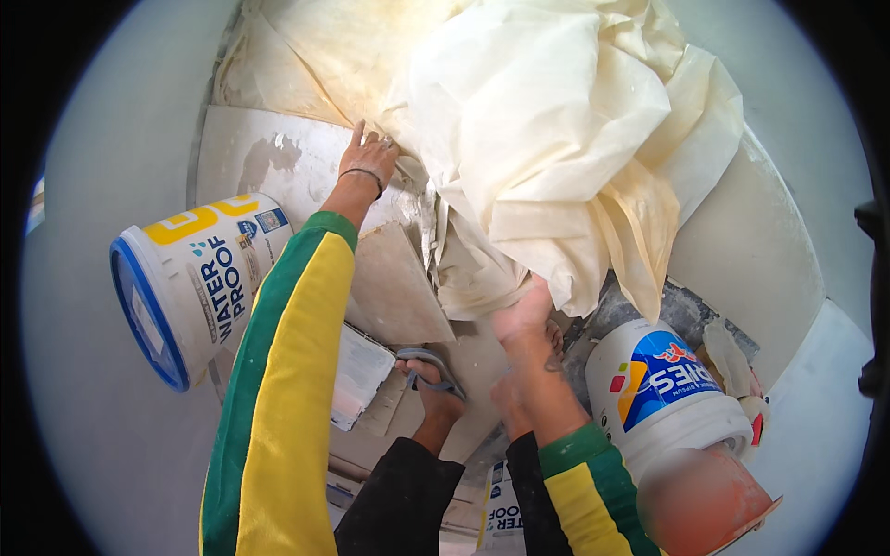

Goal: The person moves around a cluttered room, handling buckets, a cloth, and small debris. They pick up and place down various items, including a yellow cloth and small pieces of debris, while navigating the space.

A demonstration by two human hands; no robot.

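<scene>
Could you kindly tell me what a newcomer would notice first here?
A large, crumpled cream cloth fills the top centre, with the left hand at its edge. Next come the white plastic, blue-rimmed bucket at far left and the yellow and green sleeves at the lower edge.

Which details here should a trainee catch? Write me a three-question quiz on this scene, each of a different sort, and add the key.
1. Multiple choice: Which wrist wears the dark band? (a) the left (b) the right
2. True or false: The white bucket at the far left has a red lid.
3. Fill in: The right hand is at the lower part of the large, crumpled, cream-coloured ____.

Key:
1. a, on the wrist of the left hand.
2. False: the white bucket has a blue lid.
3. Sheet.
</scene>
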